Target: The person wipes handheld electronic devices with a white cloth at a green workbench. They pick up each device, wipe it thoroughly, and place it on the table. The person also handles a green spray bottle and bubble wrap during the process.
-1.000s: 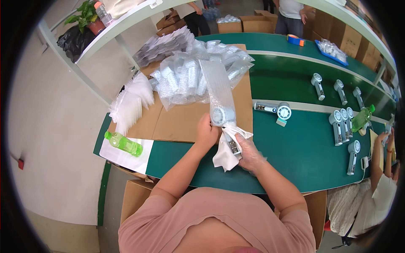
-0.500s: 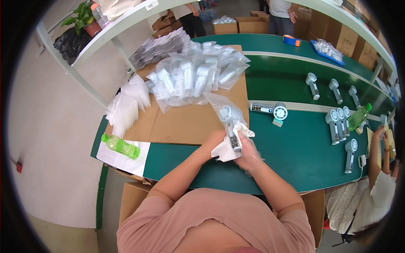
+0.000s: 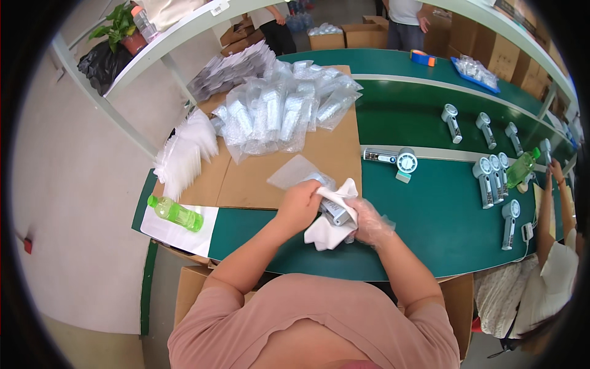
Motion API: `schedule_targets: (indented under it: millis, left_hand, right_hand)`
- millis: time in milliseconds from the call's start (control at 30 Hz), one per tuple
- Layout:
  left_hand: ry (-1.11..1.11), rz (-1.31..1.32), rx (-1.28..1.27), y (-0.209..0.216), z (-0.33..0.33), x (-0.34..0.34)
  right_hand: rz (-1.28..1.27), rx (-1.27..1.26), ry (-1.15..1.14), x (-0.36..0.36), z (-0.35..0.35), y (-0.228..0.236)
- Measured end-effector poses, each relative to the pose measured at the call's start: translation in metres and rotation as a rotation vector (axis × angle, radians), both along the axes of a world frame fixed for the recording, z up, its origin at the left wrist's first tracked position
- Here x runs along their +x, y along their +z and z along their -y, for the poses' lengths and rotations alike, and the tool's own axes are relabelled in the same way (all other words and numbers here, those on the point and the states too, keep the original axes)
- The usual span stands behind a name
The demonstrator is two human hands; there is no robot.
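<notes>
In front of my chest I hold a light blue-grey handheld fan (image 3: 335, 213), its handle end pointing toward me. My left hand (image 3: 298, 206) is closed around its head end, which the fingers mostly hide. A clear plastic bag (image 3: 291, 173) sticks out beyond that hand; whether the fan head is inside it I cannot tell. My right hand (image 3: 371, 222), in a clear plastic glove, is closed on a white cloth (image 3: 329, 235) wrapped partly round the handle. Another fan (image 3: 405, 161) lies on the green table to the right, by a small pale block (image 3: 403, 176).
Bubble-wrapped packages (image 3: 270, 111) are heaped on the cardboard sheet (image 3: 246, 184), beside white sleeves (image 3: 187, 150). A green bottle (image 3: 176, 213) lies on paper at left. More fans (image 3: 488, 178) rest at right, near a co-worker's hands (image 3: 557, 174). A shelf frame (image 3: 166, 46) arches overhead.
The fan has tilted, its head end swinging left and its handle end toward me. My left hand has moved up onto the head end, and the cloth has shifted around the handle.
</notes>
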State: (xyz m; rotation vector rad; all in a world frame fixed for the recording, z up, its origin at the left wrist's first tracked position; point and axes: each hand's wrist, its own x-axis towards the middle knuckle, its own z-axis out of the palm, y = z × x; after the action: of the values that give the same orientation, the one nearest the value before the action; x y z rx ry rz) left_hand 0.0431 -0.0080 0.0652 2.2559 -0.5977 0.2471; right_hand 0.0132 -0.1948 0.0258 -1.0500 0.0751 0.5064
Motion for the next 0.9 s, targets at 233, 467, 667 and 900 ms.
schedule_targets:
  millis: [233, 467, 667, 900]
  left_hand:
    - [-0.105, -0.427, -0.219, 0.040, -0.027, -0.018]
    - [-0.178, -0.852, -0.410, 0.049, -0.048, -0.027]
    - [-0.218, -0.809, -0.374, 0.069, -0.051, -0.026]
    - [-0.231, -0.713, -0.334, 0.090, -0.047, -0.025]
  right_hand:
    - [0.709, -0.640, 0.222, -0.012, 0.001, 0.042]
    - [0.831, -0.639, 0.205, -0.014, -0.008, 0.043]
    - [0.559, -0.790, 0.247, -0.023, -0.003, 0.091]
    - [0.589, -0.217, 0.077, -0.023, 0.001, 0.078]
